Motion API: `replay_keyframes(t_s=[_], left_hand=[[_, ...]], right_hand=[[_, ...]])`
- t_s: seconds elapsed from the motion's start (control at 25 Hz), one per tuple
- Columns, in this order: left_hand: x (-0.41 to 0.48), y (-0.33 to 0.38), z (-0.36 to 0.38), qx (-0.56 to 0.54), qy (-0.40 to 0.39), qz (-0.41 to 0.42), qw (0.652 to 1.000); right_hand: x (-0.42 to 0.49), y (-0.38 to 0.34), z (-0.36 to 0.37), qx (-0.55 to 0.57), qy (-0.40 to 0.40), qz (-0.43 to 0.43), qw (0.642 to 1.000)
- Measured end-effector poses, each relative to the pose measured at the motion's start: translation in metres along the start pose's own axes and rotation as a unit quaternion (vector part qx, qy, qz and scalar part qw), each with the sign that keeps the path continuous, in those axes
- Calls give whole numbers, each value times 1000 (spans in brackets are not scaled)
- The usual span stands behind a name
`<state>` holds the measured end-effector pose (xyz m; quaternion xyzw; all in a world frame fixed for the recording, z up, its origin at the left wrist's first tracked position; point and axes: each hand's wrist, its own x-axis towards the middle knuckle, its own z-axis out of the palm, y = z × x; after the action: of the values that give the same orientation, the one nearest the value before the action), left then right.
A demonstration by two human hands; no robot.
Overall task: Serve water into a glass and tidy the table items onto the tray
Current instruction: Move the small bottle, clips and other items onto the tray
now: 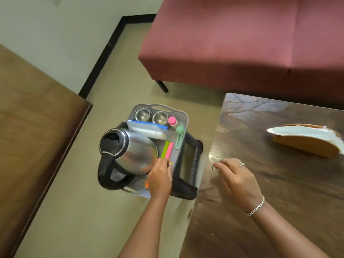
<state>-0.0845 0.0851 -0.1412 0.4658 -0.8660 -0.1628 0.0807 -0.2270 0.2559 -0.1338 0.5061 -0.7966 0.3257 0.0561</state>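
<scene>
1. Where the left hand [160,180] hovers, the tray [183,116] lies just beneath it, set on a black stool [186,187]. This hand's fingers curl round a small item [169,162] whose kind I cannot tell.
2. Just left of that hand, a steel kettle [134,151] stands on the tray, its black handle [106,175] on the near side.
3. Just past the hand's fingertips lie a green stick [164,149] and a pink stick [170,149], side by side.
4. Farther past them sit a blue-edged pouch [147,128], two steel cups [142,115], a pink-capped bottle [172,121] and a green spoon [179,131].
5. Right of the stool, the right hand [238,180] is over the table's near corner and pinches a small cylinder [214,167] between thumb and fingertips. It wears a ring and a bracelet.
6. Under this hand spreads the table [279,211], brown and glossy. Beyond and to the right of the hand rests a tan-and-white folded thing [305,140].
7. Beige floor [74,220] runs beneath the stool.
8. Well left of the left hand is a dark wooden surface [37,127].
9. Beyond both hands stands a maroon sofa [242,43], and left of it a pale wall [65,34] meets the floor at a black skirting [104,54].
</scene>
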Motion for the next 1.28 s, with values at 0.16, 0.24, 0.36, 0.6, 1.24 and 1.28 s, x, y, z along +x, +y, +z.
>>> replay_keyframes(t_s=[0.16,0.24,0.36,0.6,1.24,1.28], left_hand=[[17,-35,16,32,-145,-51,988],[23,-43,24,45,-174,-40,983],[32,-51,33,50,-192,-21,980],[42,-58,41,59,-220,1,974],[-2,-84,15,2,-236,-174,956],[-1,-83,16,1,-231,-177,957]], right_hand=[[33,-20,30,-1,-39,-50,998],[46,-27,42,-1,-62,-85,994],[64,-30,55,7,-100,-139,985],[96,-37,81,46,-236,-211,948],[119,-85,172,-70,-603,-130,784],[118,-83,173,-85,-596,-123,789]])
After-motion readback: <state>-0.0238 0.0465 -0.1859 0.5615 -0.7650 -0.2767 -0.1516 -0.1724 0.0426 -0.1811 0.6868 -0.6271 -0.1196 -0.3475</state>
